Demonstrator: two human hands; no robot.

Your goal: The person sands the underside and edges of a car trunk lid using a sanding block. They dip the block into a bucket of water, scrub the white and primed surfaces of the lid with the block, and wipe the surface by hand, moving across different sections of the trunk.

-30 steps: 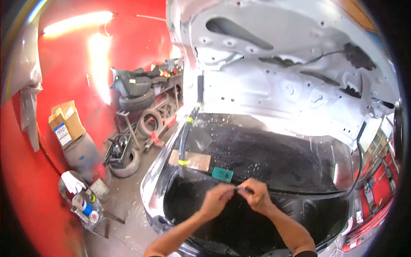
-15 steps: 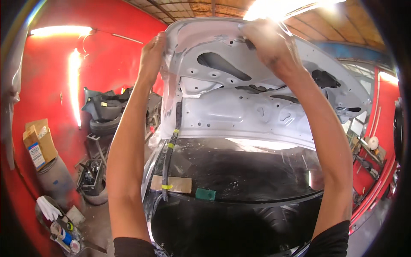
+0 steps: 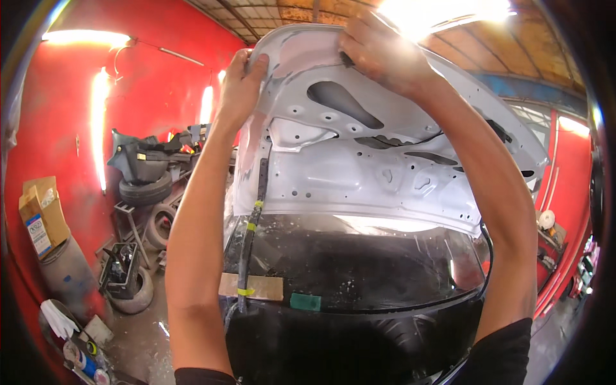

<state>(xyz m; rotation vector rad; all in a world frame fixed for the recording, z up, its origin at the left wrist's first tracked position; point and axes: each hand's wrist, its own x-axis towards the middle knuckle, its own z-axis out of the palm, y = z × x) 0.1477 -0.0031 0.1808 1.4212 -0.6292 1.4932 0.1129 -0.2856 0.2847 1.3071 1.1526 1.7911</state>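
A raised trunk lid (image 3: pixel 308 173), pale grey with pinkish patches and cut-outs on its inner side, stands before me. My left hand (image 3: pixel 242 86) is closed around its upper left edge, with the thumb on the inner face. Along the top of the lid, my right hand (image 3: pixel 382 54) lies bent against the inner panel, fingers curled. A small dark piece (image 3: pixel 347 60) pokes out under those fingers, mostly hidden by the hand; its kind cannot be made out. Below the lid runs a dark strip (image 3: pixel 246 256) with yellow tape bits on it.
Beneath the lid is dark rear glass (image 3: pixel 378 256), with a tan block (image 3: pixel 266 287) and a green piece (image 3: pixel 305 301) near its lower edge. Tyres (image 3: pixel 146 187), a black crate (image 3: pixel 120 266) and a cardboard box (image 3: pixel 45 215) stand at left by the red wall (image 3: pixel 58 115).
My right hand has slid left along the lid's upper part with the dark piece. My left thumb now shows on the inner face. The whole view has shifted slightly.
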